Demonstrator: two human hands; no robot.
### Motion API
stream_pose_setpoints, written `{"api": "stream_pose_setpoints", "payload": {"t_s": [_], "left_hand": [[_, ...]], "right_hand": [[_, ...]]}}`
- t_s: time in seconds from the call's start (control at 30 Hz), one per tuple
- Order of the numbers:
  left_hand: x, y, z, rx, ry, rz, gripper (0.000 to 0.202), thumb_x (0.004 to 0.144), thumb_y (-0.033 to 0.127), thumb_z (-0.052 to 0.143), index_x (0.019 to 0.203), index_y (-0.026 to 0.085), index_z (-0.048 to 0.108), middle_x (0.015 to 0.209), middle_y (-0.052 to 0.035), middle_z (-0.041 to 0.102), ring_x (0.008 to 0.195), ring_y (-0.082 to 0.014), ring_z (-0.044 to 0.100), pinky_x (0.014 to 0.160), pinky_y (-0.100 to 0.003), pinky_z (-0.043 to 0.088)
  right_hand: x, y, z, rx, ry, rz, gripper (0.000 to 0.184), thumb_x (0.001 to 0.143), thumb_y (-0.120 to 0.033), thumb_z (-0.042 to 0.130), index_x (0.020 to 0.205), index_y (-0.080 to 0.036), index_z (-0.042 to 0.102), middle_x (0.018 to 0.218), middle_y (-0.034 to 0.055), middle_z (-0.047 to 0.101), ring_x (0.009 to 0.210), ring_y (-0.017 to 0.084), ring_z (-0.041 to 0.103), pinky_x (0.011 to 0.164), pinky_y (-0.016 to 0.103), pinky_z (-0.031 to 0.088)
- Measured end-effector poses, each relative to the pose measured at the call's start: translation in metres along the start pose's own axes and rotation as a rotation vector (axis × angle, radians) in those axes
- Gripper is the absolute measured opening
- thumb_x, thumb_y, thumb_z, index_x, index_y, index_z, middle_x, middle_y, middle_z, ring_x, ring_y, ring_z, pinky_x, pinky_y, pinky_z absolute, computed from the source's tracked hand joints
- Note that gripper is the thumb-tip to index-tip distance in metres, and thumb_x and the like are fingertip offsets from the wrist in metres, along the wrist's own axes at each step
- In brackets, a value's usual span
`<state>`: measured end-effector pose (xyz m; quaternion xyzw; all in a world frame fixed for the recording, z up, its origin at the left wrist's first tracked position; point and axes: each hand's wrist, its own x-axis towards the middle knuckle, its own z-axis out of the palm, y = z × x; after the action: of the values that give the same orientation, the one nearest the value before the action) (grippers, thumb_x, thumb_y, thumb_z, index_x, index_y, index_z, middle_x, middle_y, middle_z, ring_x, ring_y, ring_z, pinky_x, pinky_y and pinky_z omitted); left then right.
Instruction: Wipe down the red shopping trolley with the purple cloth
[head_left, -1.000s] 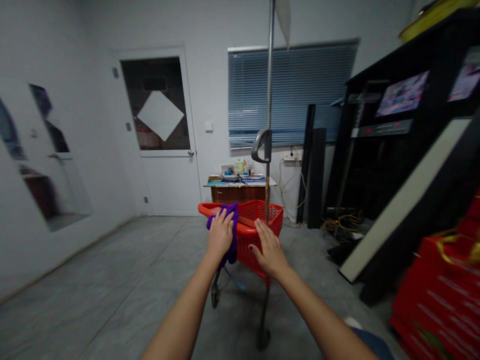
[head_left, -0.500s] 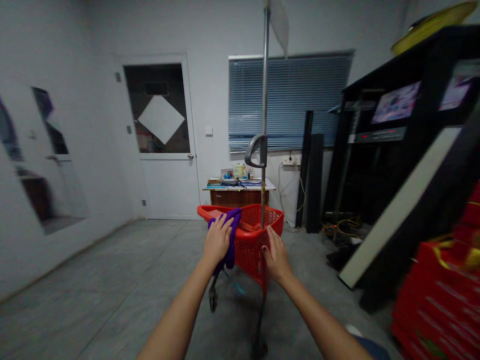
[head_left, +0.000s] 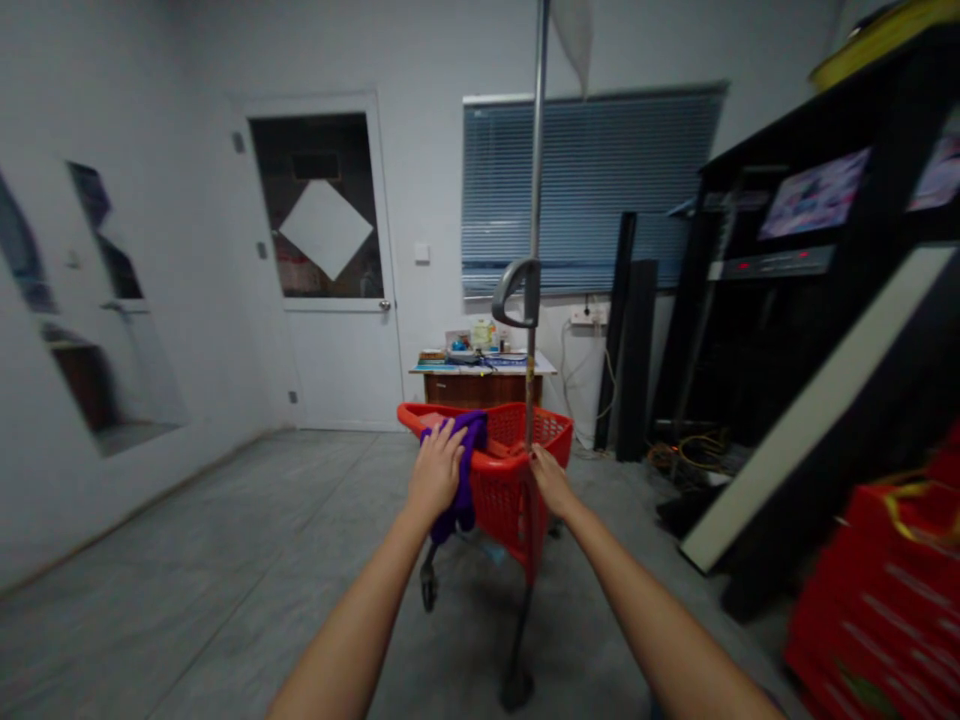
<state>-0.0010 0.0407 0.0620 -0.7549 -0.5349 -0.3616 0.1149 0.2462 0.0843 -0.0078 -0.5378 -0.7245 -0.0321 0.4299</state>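
Note:
A red plastic shopping cart point(head_left: 501, 505) on dark wheeled legs stands on the floor in front of me. Over its left side hangs a purple cloth point(head_left: 474, 432). My left hand point(head_left: 437, 474) lies over this cloth and grips it against the cart, fingers bent over the edge. At the near right corner my right hand point(head_left: 551, 480) is closed on the cart's rim, beside the upright metal pole point(head_left: 537, 190). Part of those fingers is hidden behind the rim. A grey loop-shaped handle point(head_left: 517, 292) is fixed to the pole above the basket.
A small table point(head_left: 484, 388) with assorted items stands by the far wall, under window blinds point(head_left: 585, 200). Left of it is a white door point(head_left: 337, 365). On the right are a black rack point(head_left: 787, 300), leaning panels point(head_left: 825, 410), loose cables point(head_left: 686, 452) and red boxes point(head_left: 847, 600).
My right hand has closed in on the cart's rim by the pole, its fingers no longer raised. My left hand stays on the purple cloth. The view has shifted slightly.

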Motion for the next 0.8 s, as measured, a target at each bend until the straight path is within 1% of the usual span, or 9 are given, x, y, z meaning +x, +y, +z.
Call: {"api": "stream_pose_setpoints", "payload": {"t_s": [0.1, 0.17, 0.27, 0.37, 0.43, 0.53, 0.63, 0.7, 0.8], "left_hand": [[0.013, -0.016, -0.004, -0.026, -0.009, -0.094, 0.043, 0.101, 0.028, 0.031, 0.137, 0.02, 0.053, 0.153, -0.0085, 0.043, 0.145, -0.0251, 0.031, 0.117, -0.049, 0.03], [0.013, -0.017, -0.007, -0.039, -0.018, -0.123, 0.042, 0.101, 0.027, 0.031, 0.134, 0.019, 0.056, 0.151, -0.009, 0.045, 0.144, -0.0252, 0.033, 0.117, -0.048, 0.032], [-0.003, -0.002, -0.01, -0.039, 0.009, -0.103, 0.042, 0.101, 0.028, 0.03, 0.13, 0.021, 0.059, 0.148, -0.008, 0.049, 0.141, -0.0237, 0.038, 0.117, -0.049, 0.032], [-0.026, 0.023, -0.011, -0.027, 0.036, -0.018, 0.042, 0.101, 0.03, 0.03, 0.132, 0.022, 0.058, 0.148, -0.0074, 0.049, 0.141, -0.0243, 0.039, 0.118, -0.049, 0.032], [-0.034, 0.032, -0.011, -0.026, 0.045, 0.036, 0.042, 0.101, 0.031, 0.033, 0.134, 0.023, 0.056, 0.149, -0.0069, 0.048, 0.141, -0.0255, 0.037, 0.118, -0.05, 0.031], [-0.029, 0.022, -0.009, -0.073, 0.042, 0.051, 0.041, 0.101, 0.032, 0.033, 0.135, 0.022, 0.055, 0.148, -0.0072, 0.049, 0.142, -0.0259, 0.036, 0.118, -0.053, 0.029], [-0.012, -0.004, -0.005, -0.16, 0.042, -0.05, 0.042, 0.102, 0.03, 0.029, 0.132, 0.021, 0.057, 0.147, -0.0081, 0.051, 0.142, -0.0265, 0.036, 0.115, -0.057, 0.031], [-0.005, -0.015, -0.002, -0.203, 0.07, -0.125, 0.042, 0.101, 0.028, 0.028, 0.13, 0.02, 0.058, 0.146, -0.0094, 0.051, 0.142, -0.0264, 0.037, 0.114, -0.057, 0.034], [-0.01, -0.004, 0.003, -0.196, 0.132, -0.122, 0.042, 0.101, 0.026, 0.028, 0.128, 0.019, 0.06, 0.145, -0.0104, 0.053, 0.14, -0.0251, 0.04, 0.114, -0.055, 0.034]], "right_hand": [[-0.008, -0.016, 0.001, 0.01, -0.072, 0.049, 0.079, 0.096, -0.067, 0.005, 0.138, -0.02, 0.052, 0.14, 0.0134, 0.056, 0.132, 0.024, 0.049, 0.105, 0.046, 0.041], [-0.012, -0.028, 0.002, 0.019, -0.112, 0.065, 0.076, 0.097, -0.066, 0.008, 0.143, -0.019, 0.046, 0.145, 0.0133, 0.05, 0.137, 0.024, 0.042, 0.109, 0.047, 0.037], [-0.016, -0.043, 0.002, 0.031, -0.161, 0.077, 0.072, 0.098, -0.063, 0.011, 0.147, -0.018, 0.04, 0.151, 0.0131, 0.042, 0.142, 0.023, 0.035, 0.113, 0.047, 0.031], [-0.017, -0.053, -0.002, 0.032, -0.205, 0.085, 0.069, 0.1, -0.059, 0.014, 0.149, -0.016, 0.037, 0.153, 0.0122, 0.039, 0.144, 0.022, 0.03, 0.115, 0.045, 0.027], [-0.017, -0.056, -0.007, 0.026, -0.231, 0.091, 0.066, 0.1, -0.056, 0.016, 0.148, -0.017, 0.037, 0.153, 0.0111, 0.039, 0.144, 0.022, 0.03, 0.116, 0.044, 0.025], [-0.016, -0.059, -0.013, 0.016, -0.268, 0.101, 0.063, 0.101, -0.054, 0.016, 0.148, -0.018, 0.038, 0.153, 0.0101, 0.04, 0.144, 0.02, 0.031, 0.116, 0.042, 0.024], [-0.014, -0.062, -0.015, 0.012, -0.301, 0.113, 0.063, 0.101, -0.053, 0.015, 0.149, -0.018, 0.036, 0.154, 0.0097, 0.038, 0.144, 0.02, 0.029, 0.116, 0.041, 0.023], [-0.012, -0.066, -0.013, 0.012, -0.315, 0.125, 0.064, 0.101, -0.053, 0.015, 0.15, -0.017, 0.034, 0.156, 0.0099, 0.035, 0.145, 0.02, 0.027, 0.117, 0.041, 0.022], [-0.011, -0.07, -0.009, 0.009, -0.325, 0.15, 0.065, 0.101, -0.053, 0.015, 0.152, -0.014, 0.03, 0.157, 0.0116, 0.031, 0.146, 0.021, 0.025, 0.117, 0.043, 0.022]]}}
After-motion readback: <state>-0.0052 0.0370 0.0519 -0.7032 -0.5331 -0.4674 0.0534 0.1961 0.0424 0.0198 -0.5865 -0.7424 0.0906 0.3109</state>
